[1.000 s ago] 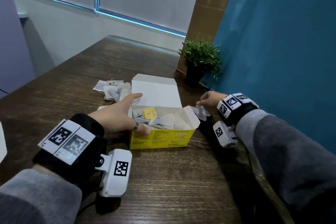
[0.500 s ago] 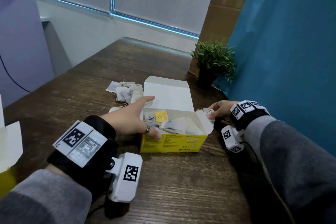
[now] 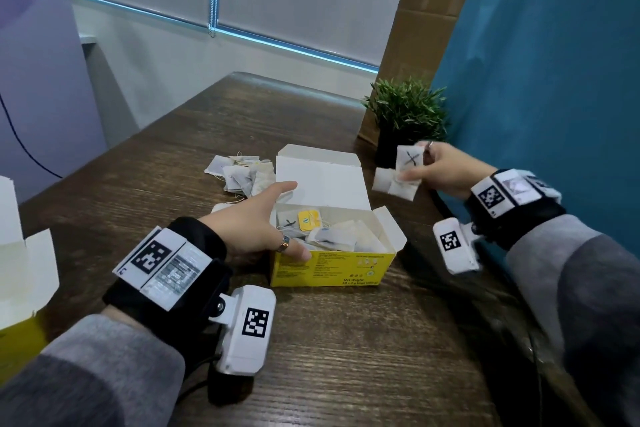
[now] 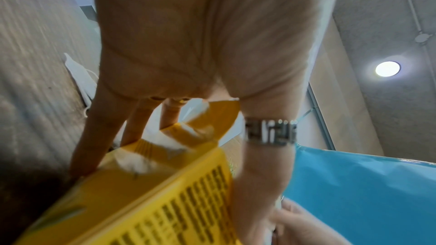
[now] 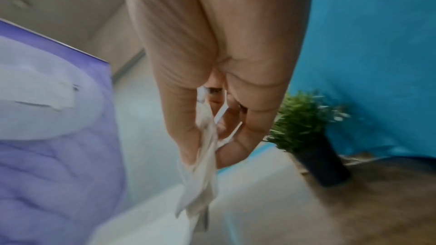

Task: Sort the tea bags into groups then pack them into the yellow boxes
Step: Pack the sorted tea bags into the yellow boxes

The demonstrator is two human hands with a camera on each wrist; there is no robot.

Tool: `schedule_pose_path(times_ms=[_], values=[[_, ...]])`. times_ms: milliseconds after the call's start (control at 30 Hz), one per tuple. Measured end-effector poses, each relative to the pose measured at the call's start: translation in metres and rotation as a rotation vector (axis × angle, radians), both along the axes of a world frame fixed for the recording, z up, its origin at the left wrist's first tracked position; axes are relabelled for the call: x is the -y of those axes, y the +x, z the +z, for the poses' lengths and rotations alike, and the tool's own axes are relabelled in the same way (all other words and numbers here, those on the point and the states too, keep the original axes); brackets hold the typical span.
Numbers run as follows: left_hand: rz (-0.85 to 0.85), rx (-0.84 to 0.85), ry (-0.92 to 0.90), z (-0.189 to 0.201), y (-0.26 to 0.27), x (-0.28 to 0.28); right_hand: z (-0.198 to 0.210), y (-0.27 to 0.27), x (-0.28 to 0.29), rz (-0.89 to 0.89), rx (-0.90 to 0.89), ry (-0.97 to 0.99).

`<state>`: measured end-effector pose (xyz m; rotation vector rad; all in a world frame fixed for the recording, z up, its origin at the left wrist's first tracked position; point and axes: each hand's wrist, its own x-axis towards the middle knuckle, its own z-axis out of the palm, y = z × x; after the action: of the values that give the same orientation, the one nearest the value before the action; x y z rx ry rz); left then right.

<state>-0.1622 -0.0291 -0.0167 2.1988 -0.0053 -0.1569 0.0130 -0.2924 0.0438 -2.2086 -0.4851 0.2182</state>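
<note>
An open yellow box sits mid-table with several white tea bags and a yellow tag inside. My left hand grips its left end, thumb on the front wall and fingers along the far side. The left wrist view shows the box held between thumb and fingers. My right hand is raised to the right of the box and pinches a small bunch of white tea bags, one marked with a black X. In the right wrist view the bunch hangs from the fingertips.
A loose pile of tea bags lies behind the box on the left. A potted plant stands at the back right against the blue partition. A second open yellow box shows at the left edge. The wooden table's right edge is close.
My right hand has lifted off the table beside the box and now holds a bunch of tea bags in the air. The left hand keeps its hold on the box.
</note>
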Motion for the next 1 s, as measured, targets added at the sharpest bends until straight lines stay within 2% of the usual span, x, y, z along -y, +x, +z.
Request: schedule_pose_path(times_ms=[133, 200, 267, 367, 433, 500, 567, 700, 733, 800, 900, 1000], values=[[0.01, 0.008, 0.0, -0.002, 0.001, -0.001, 0.032, -0.055, -0.041, 0.259, -0.095, 0.102], [0.01, -0.001, -0.02, -0.003, 0.002, -0.002, 0.03, -0.074, -0.062, 0.406, -0.222, 0.143], [0.001, -0.008, -0.047, -0.004, 0.003, -0.002, 0.018, -0.085, -0.08, 0.481, -0.313, 0.1], [0.018, 0.009, -0.049, -0.005, 0.002, -0.002, -0.004, -0.091, -0.099, 0.429, -0.26, -0.113], [0.016, 0.015, -0.027, -0.004, 0.002, -0.002, -0.014, -0.088, -0.103, 0.352, -0.071, -0.337], [0.01, 0.014, -0.018, -0.004, 0.002, -0.002, -0.018, -0.084, -0.102, 0.316, 0.091, -0.468], [0.018, 0.004, -0.035, -0.004, 0.003, -0.002, -0.015, -0.08, -0.095, 0.25, 0.153, -0.432], [0.021, 0.005, -0.073, -0.005, 0.003, -0.001, -0.006, -0.073, -0.072, 0.191, -0.043, -0.067], [0.021, 0.006, -0.08, -0.006, 0.002, -0.001, -0.005, -0.072, -0.067, 0.186, -0.054, -0.047], [0.02, 0.011, -0.081, -0.006, 0.003, -0.001, -0.004, -0.069, -0.058, 0.201, -0.054, -0.158], [0.012, -0.001, -0.097, -0.005, 0.003, -0.001, -0.009, -0.07, -0.052, 0.284, -0.015, -0.507], [0.01, -0.009, -0.104, -0.005, 0.004, -0.001, -0.015, -0.073, -0.052, 0.264, 0.27, -0.713]])
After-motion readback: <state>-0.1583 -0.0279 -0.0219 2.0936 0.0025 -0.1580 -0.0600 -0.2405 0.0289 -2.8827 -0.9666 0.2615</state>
